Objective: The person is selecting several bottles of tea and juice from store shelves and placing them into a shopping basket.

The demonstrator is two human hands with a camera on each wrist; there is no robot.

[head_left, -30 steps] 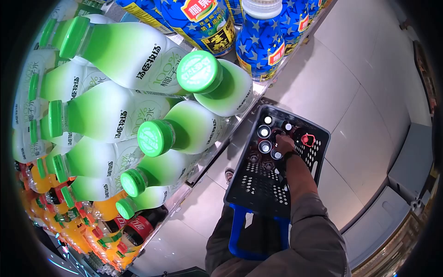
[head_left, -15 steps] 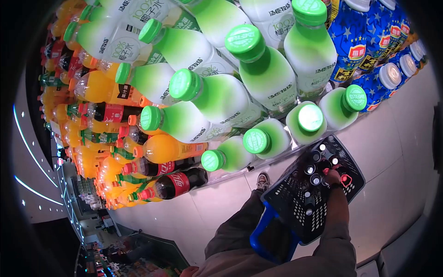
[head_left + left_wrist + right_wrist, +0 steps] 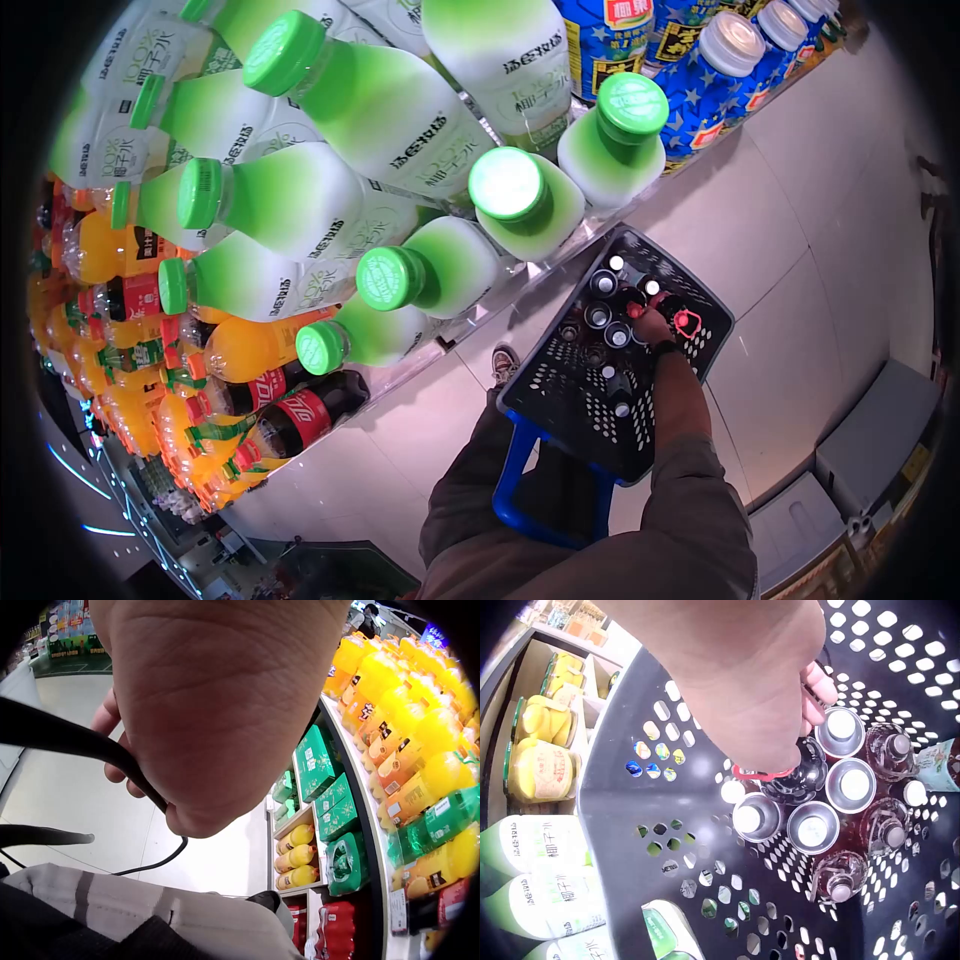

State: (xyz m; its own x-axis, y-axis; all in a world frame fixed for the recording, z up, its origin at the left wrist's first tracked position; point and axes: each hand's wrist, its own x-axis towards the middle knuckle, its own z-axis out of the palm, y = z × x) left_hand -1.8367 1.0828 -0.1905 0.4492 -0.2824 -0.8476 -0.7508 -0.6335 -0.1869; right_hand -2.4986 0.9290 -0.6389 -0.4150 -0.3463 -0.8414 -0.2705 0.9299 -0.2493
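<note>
My right hand [image 3: 652, 328] reaches down into a dark perforated shopping basket [image 3: 535, 393]. In the right wrist view its fingers curl round the top of a dark bottle [image 3: 799, 784], hiding the neck. A red ring [image 3: 759, 775] shows just below the palm. Around that bottle stand several silver-topped bottles [image 3: 812, 827] with white caps, and clear bottles [image 3: 841, 877] with small caps. My left hand [image 3: 217, 712] hangs at my side in the left wrist view, fingers loosely bent and holding nothing. A black strap [image 3: 82, 739] passes beside it.
Green-capped white coconut water bottles [image 3: 340, 215] are stacked at left, with blue star-patterned bottles [image 3: 700, 100] beyond. Orange drinks [image 3: 235, 350] and cola bottles [image 3: 300, 415] lie lower left. The basket's blue handle [image 3: 510, 490] points toward me. Grey bins [image 3: 875, 435] stand at right.
The head view swung toward the orange drinks, then partly back. My right hand stays in the basket. White caps now show in the basket's near part that did not show a second ago.
</note>
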